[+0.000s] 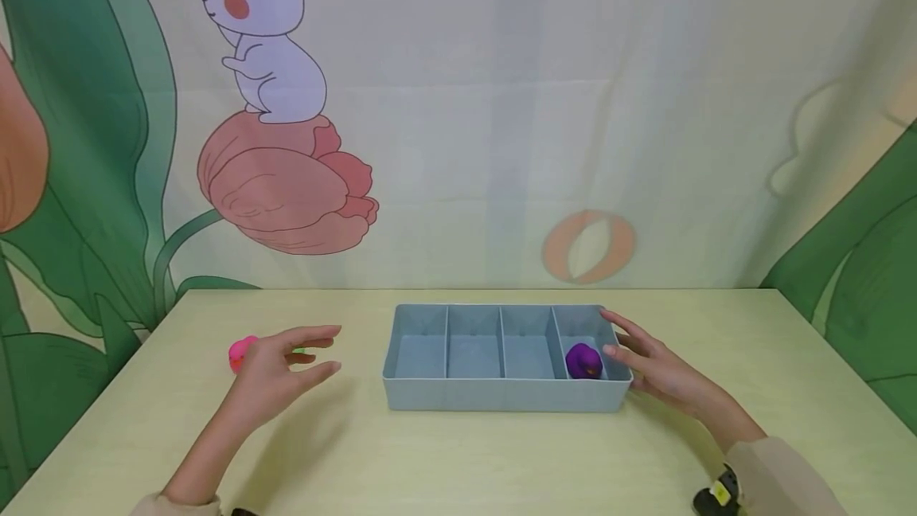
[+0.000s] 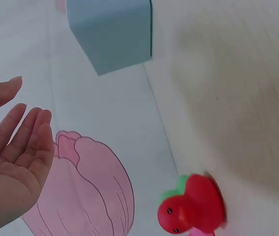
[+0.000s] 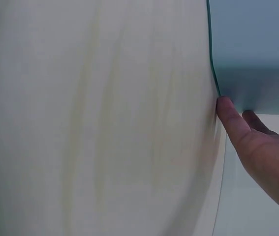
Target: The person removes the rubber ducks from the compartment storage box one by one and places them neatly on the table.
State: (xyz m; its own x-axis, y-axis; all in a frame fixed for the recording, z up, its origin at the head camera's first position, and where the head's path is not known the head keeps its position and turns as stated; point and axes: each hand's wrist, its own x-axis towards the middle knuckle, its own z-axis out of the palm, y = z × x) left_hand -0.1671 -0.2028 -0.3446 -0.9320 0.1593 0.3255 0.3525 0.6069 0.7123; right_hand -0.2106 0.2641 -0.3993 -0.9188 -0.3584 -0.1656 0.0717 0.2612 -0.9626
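My left hand (image 1: pixel 279 377) is held above the table at the left, fingers spread apart from the thumb and holding nothing. Behind it in the head view a pink toy (image 1: pixel 242 353) is partly covered. The left wrist view shows a small red toy animal (image 2: pixel 196 206) with dark eyes, overlapping a green toy (image 2: pixel 182 185) and a bit of a pink one. With extended fingers my right hand (image 1: pixel 662 373) touches the right end of a blue-grey box (image 1: pixel 501 395); its thumb overlaps the rim. Inside the rightmost compartment sits a purple toy duck (image 1: pixel 583 361).
The box has a row of several compartments and stands on a pale wooden table (image 1: pixel 458 460). Behind the table hangs a curtain (image 1: pixel 458 142) printed with a rabbit, flowers and leaves. A dark strapped device (image 1: pixel 716 494) is on the right wrist.
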